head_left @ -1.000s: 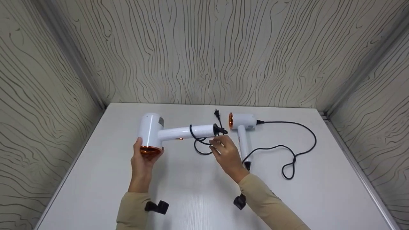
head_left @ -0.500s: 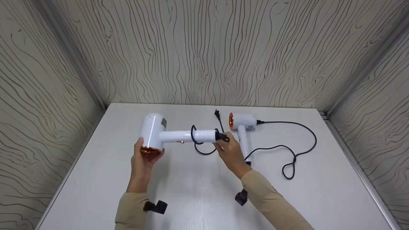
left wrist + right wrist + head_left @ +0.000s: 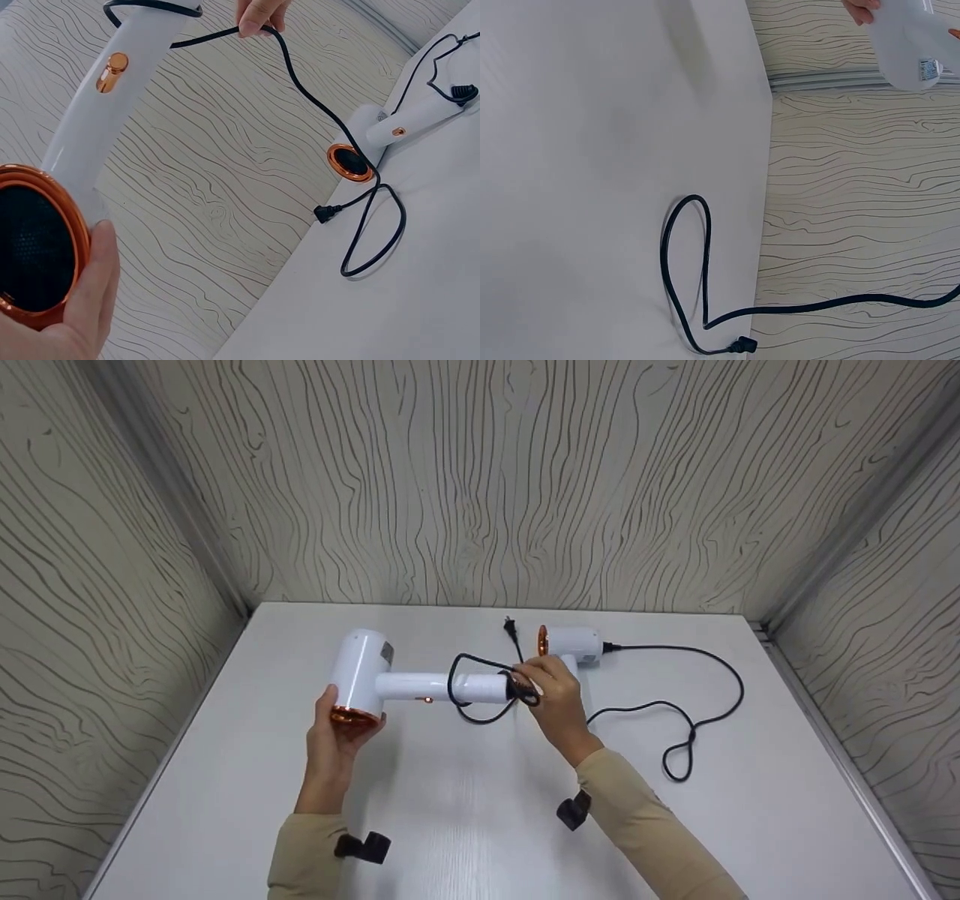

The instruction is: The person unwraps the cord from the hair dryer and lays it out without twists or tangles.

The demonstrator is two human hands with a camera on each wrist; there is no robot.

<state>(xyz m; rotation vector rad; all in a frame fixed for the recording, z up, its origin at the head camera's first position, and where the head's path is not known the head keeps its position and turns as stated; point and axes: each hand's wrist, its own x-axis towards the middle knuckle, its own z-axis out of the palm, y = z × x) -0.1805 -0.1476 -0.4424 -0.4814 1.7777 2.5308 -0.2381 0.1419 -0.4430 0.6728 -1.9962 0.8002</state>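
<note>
A white hair dryer (image 3: 360,667) with a copper-coloured rim is held above the table, its handle pointing right. My left hand (image 3: 334,739) grips the barrel near the rimmed end. Around the handle (image 3: 112,97) loops a black cord (image 3: 311,97). My right hand (image 3: 559,701) pinches this cord beside the handle's end, and its fingertips show at the top of the left wrist view. From there the cord runs down to a loop and a plug (image 3: 325,214) on the table. No hand shows at the cord's near end in the right wrist view.
A second white hair dryer (image 3: 576,643) lies on the white table (image 3: 450,810) at the back right, partly behind the right hand. Its black cord (image 3: 739,682) curves out to the right. Wood-patterned walls (image 3: 480,495) enclose the table's back and sides.
My right hand has moved right and slightly up, drawing the cord into a wider loop round the handle. The held hair dryer's handle has dipped, while the left hand keeps its grip.
</note>
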